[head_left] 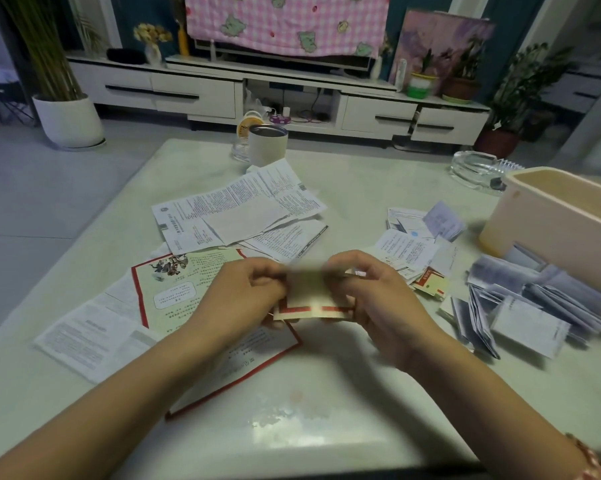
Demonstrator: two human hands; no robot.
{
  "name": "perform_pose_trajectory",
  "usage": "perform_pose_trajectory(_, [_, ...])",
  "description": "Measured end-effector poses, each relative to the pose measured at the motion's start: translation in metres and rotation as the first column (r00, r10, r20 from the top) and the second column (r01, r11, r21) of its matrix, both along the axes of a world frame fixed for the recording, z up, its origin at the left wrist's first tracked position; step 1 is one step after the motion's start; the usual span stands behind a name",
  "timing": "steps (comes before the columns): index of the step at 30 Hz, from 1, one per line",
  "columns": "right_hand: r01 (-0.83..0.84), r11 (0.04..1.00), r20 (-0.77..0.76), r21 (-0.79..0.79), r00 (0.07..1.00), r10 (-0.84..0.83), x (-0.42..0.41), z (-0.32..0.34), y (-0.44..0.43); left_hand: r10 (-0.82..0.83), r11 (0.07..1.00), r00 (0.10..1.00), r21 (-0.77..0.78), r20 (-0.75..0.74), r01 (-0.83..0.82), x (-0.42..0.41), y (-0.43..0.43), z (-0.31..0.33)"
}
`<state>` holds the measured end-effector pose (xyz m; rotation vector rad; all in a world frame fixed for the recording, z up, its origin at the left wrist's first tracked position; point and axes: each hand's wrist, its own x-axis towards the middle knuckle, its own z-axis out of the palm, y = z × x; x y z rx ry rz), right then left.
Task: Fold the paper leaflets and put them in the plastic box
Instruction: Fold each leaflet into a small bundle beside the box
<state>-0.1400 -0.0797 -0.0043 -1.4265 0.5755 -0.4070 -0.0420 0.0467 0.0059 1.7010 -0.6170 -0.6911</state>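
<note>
Both hands hold one small folded leaflet (311,299), cream with a red border, above the table's middle. My left hand (247,292) pinches its left side and my right hand (371,292) pinches its right side. The leaflet's top is blurred. Under my left hand lies a large open leaflet with a red border (174,289). Unfolded white leaflets (236,209) are spread behind it. Folded leaflets (520,306) are heaped to the right, next to the pale plastic box (548,216) at the right edge.
A white cup (267,143) and a jar stand at the table's far edge. A glass ashtray (475,168) sits far right behind the box. More small folded papers (413,244) lie between my right hand and the box. A white sheet (91,337) lies front left.
</note>
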Motion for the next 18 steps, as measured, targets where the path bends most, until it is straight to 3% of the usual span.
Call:
perform_pose_trajectory(3, [-0.039, 0.999, -0.011, 0.003, 0.999, 0.039, -0.002, 0.001, -0.003, 0.001, 1.000, 0.986, -0.019, -0.165, -0.004, 0.002, -0.003, 0.006])
perform_pose_trajectory(5, [-0.037, 0.997, -0.016, -0.072, 0.999, 0.036, -0.002, -0.001, -0.002, -0.005, 0.998, 0.947, -0.061, -0.322, -0.016, 0.001, -0.004, 0.008])
perform_pose_trajectory(6, [-0.036, 0.992, -0.020, -0.119, 0.999, 0.034, -0.002, -0.002, -0.002, -0.007, 0.998, 0.944, -0.058, -0.330, -0.013, 0.001, -0.006, 0.007])
perform_pose_trajectory(11, [-0.177, 0.967, -0.052, -0.183, 0.984, 0.171, -0.007, 0.006, -0.004, 0.061, 0.998, 0.998, 0.012, -0.002, -0.061, 0.004, -0.007, -0.005])
perform_pose_trajectory(18, [-0.292, 0.954, -0.146, -0.066, 0.949, 0.280, -0.013, 0.019, -0.030, 0.053, 0.999, 0.996, -0.006, 0.067, -0.053, 0.004, -0.016, -0.007])
